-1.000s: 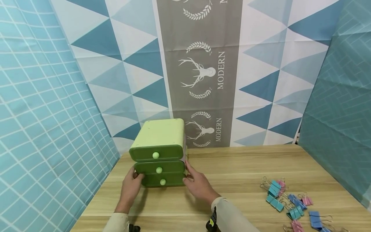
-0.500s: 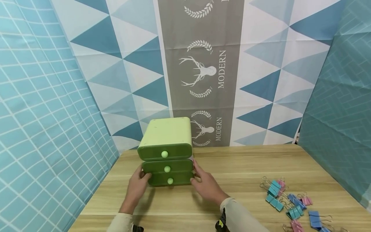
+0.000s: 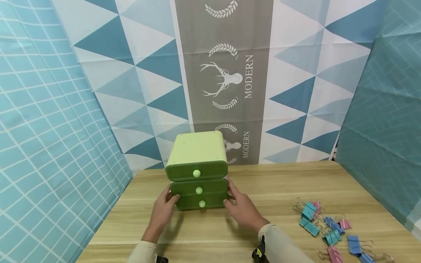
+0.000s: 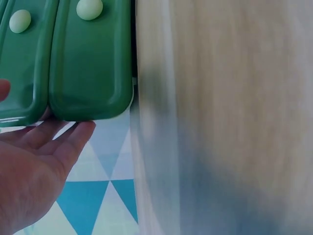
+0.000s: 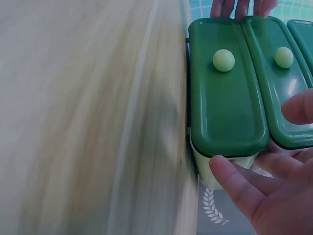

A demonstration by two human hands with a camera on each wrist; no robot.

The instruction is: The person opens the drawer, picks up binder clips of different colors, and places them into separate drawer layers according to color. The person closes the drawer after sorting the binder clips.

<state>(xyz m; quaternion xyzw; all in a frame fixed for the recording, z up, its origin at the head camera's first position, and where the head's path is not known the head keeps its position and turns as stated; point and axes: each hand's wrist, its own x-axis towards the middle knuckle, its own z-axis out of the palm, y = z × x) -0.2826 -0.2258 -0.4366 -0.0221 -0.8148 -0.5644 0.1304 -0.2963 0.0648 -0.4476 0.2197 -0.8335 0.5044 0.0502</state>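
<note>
A small three-drawer desktop organizer [image 3: 197,148] with a pale green top and dark green fronts stands on the wooden table. Each drawer front bears a round light green knob [image 3: 199,190], and all drawers look pushed in. My left hand [image 3: 163,209] holds its left side low down, thumb at the front corner. On the opposite side my right hand [image 3: 245,211] grips the lower part, thumb near the front edge. In the right wrist view, the fingers reach along the side of the bottom drawer [image 5: 225,107]. The organizer's back is hidden.
Several binder clips [image 3: 310,226] in teal, blue and pink lie scattered at the table's right front. A patterned cloth [image 3: 292,91] hangs behind the wooden table [image 3: 279,190], with blue tiled-pattern cloth [image 3: 49,128] on the left and teal cloth [image 3: 385,120] on the right.
The organizer has moved to the right along the table, both hands holding its sides throughout. It also faces more squarely toward me. The binder clips stay where they were.
</note>
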